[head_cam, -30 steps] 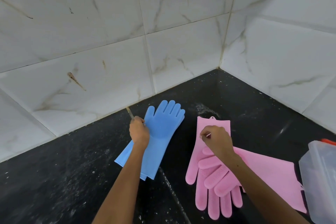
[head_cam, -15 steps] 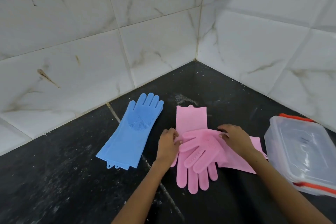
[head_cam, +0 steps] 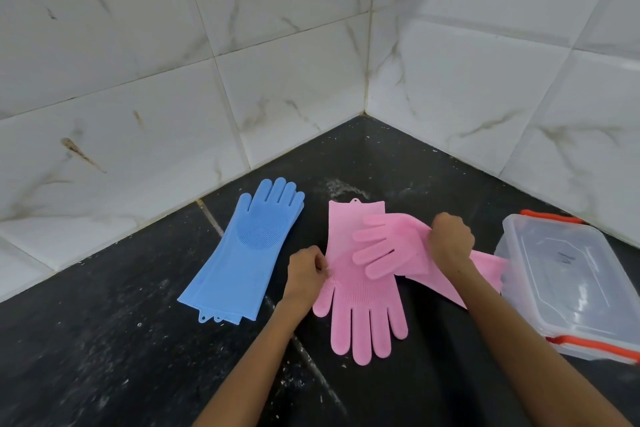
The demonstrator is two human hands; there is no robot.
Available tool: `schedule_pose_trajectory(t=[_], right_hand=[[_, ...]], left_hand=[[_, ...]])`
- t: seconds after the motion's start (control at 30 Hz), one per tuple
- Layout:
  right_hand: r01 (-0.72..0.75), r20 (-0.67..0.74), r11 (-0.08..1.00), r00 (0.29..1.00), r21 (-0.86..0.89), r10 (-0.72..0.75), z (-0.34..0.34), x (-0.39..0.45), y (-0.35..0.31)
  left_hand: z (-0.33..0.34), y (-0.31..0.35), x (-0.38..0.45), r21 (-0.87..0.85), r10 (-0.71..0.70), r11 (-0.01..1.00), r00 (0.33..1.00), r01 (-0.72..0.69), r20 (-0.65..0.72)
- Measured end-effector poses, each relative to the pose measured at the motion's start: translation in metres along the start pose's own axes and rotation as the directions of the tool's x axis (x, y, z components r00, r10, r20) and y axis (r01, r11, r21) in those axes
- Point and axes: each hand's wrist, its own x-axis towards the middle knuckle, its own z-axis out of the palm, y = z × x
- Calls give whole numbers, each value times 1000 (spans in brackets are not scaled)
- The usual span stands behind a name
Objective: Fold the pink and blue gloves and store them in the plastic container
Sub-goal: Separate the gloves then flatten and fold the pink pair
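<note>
I can read no text from here; the clear lid of the plastic container point(head_cam: 568, 284), at the right edge of the counter point(head_cam: 104, 340), carries a small dark mark, too blurred for me to make out as letters or a logo; the blue gloves point(head_cam: 247, 250) and the pink gloves point(head_cam: 360, 291) show only moulded ridges, no lettering.

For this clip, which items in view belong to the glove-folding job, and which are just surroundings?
Job items: blue gloves, stacked flat; lower pink glove, pinched at its edge by the left hand; upper pink glove, gripped by the right hand; plastic container, lid on.

Surroundings: black counter; tiled wall.
</note>
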Motion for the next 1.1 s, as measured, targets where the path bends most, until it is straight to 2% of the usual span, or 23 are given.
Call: schedule_pose_trajectory(t=[0.03, 0.1, 0.17, 0.23, 0.33, 0.47, 0.6, 0.67, 0.77, 0.87, 0.97, 1.03, 1.1], right_hand=[[16, -19, 999, 1000, -32, -17, 1, -4, -1], [164, -72, 986, 984, -31, -166, 5, -11, -3], [382, -88, 923, 922, 37, -378, 8, -21, -6], [518, -68, 851, 855, 92, -513, 7, -28, -9], [616, -36, 779, 787, 121, -617, 6, -35, -13], [702, 0, 698, 705, 142, -709, 7, -34, -32], [818, 210, 552, 518, 162, -829, 15, -34, -69], [838, 285, 513, 453, 189, -845, 19, -35, -83], [854, 284, 486, 427, 185, -859, 14, -32, -96], [898, 182, 434, 415, 77, -891, -2, -32, -103], [902, 93, 431, 428, 11, -899, -26, -38, -105], [888, 78, 456, 451, 57, -889, -43, -47, -103], [853, 95, 493, 483, 174, -870, -58, -59, -103]], left_hand=[[1, 0, -1, -1, -2, 1000, 1000, 2, 10], [3, 2, -1, 0, -9, 1000, 1000, 9, 0], [3, 4, 1, -13, -21, 1000, 1000, 21, -22], [2, 7, 2, -24, -31, 999, 999, 31, -29], [-2, 10, 3, -9, 10, 1000, 1000, -10, -7], [-16, 9, 3, 33, 170, 985, 985, -170, 20], [-29, 13, -2, 78, 339, 937, 940, -341, 37], [-37, 15, -5, 96, 395, 912, 917, -399, 56], [-54, 18, -5, 125, 429, 891, 899, -437, 89], [-80, 21, -4, 123, 440, 887, 895, -446, 73], [-109, 28, 0, 104, 433, 894, 900, -437, 53], [-124, 37, 3, 128, 446, 884, 893, -450, 59], [-135, 51, 7, 174, 462, 867, 884, -466, 66]])
